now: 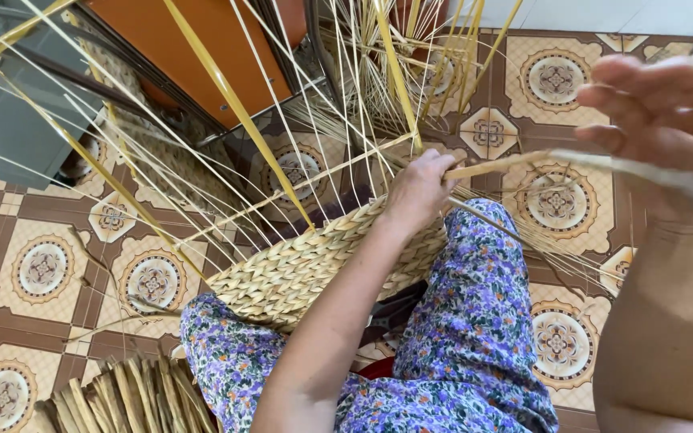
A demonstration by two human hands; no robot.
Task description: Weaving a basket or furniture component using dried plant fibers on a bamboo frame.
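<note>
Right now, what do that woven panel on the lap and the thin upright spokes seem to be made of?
Woven panel: likely dried grass or rush, matte straw-coloured, in thick plaited rows. Thin spokes: pale, stiff plant stems or splits, perhaps rattan; some look like flat, glossier yellow strips.

The person wears loose trousers (pixel 475 321) of thin cloth, purple and lilac, printed all over with small flowers in white, blue and violet with green leaves and a few orange dots. The cloth covers both legs and creases softly at the knees. Both forearms are bare, with no sleeves, and the left hand (pixel 419 192) and right hand (pixel 667 120) are bare too
</note>
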